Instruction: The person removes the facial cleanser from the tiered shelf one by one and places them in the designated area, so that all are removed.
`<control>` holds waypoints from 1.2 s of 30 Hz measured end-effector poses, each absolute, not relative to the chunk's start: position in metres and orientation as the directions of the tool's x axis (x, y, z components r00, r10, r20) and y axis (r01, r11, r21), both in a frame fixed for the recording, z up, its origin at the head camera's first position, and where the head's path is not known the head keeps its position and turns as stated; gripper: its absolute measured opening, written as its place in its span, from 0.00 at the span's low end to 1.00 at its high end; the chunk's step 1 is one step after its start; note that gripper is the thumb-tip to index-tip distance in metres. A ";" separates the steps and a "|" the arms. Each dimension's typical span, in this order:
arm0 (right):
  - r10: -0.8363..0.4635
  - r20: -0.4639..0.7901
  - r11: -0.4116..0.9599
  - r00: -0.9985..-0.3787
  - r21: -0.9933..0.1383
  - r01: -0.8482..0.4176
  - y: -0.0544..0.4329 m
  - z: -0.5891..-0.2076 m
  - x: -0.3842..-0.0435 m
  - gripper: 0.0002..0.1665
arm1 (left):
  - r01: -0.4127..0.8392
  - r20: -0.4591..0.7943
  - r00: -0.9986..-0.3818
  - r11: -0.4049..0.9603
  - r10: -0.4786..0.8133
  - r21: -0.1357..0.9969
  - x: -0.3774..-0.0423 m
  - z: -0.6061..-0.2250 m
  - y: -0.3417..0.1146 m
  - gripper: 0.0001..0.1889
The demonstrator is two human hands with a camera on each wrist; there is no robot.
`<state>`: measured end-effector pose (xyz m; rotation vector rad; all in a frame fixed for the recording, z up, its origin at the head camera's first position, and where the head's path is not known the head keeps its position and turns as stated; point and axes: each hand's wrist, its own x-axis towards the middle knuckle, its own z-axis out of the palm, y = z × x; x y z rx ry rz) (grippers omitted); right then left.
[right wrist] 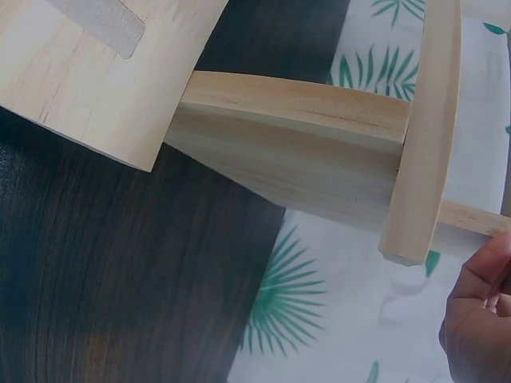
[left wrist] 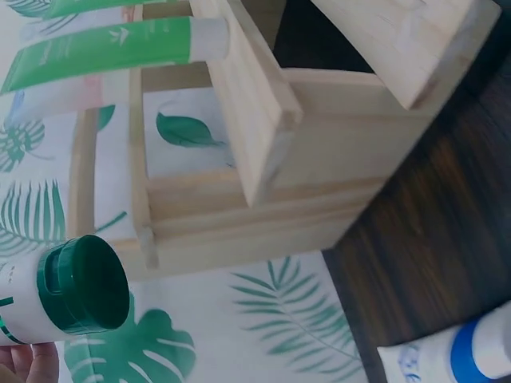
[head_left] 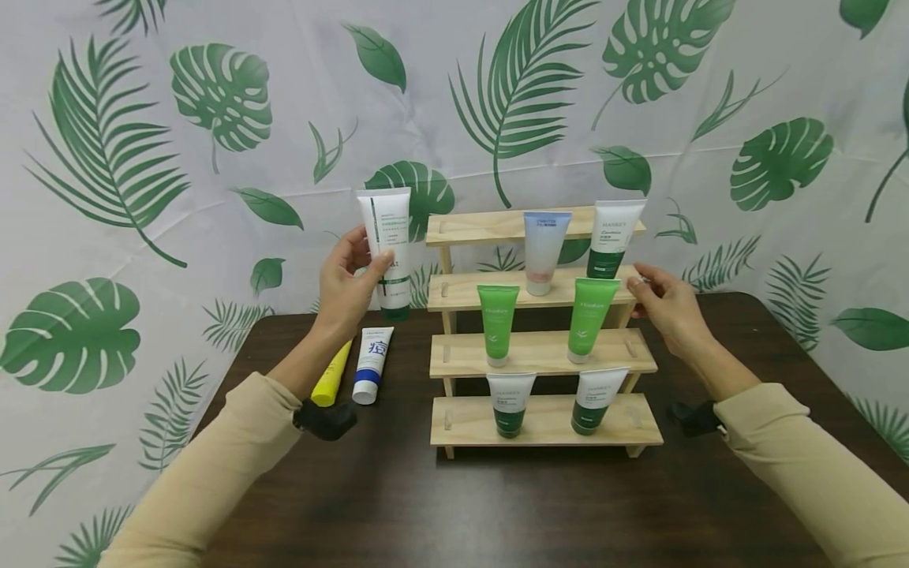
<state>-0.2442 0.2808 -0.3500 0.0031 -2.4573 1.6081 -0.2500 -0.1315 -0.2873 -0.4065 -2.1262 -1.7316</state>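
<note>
My left hand (head_left: 346, 280) holds a white tube with a dark green cap (head_left: 389, 248) upright, cap down, left of the wooden stepped stand (head_left: 461, 355). In the left wrist view that green cap (left wrist: 88, 283) faces the camera, and only some fingertips (left wrist: 36, 363) show. At the stand's right end, my right hand (head_left: 667, 304) grips the edge near the second shelf from the top. The right wrist view has its curled fingers (right wrist: 483, 295) against a wooden rail (right wrist: 471, 219).
On the stand are a blue-pink tube (head_left: 545, 252), two green tubes (head_left: 499, 319) and several white-and-green tubes (head_left: 510, 394). Left of it, a yellow tube (head_left: 330, 379) and a white-and-blue tube (head_left: 372, 363) lie on the dark table (head_left: 483, 513). A leaf-print cloth (head_left: 298, 158) hangs behind.
</note>
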 end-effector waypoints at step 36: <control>0.119 0.166 0.432 -0.979 -0.896 -0.099 0.280 -0.349 -0.241 0.35 | -0.114 -0.020 -0.984 0.536 -0.177 0.837 -0.259 -0.358 -0.249 0.30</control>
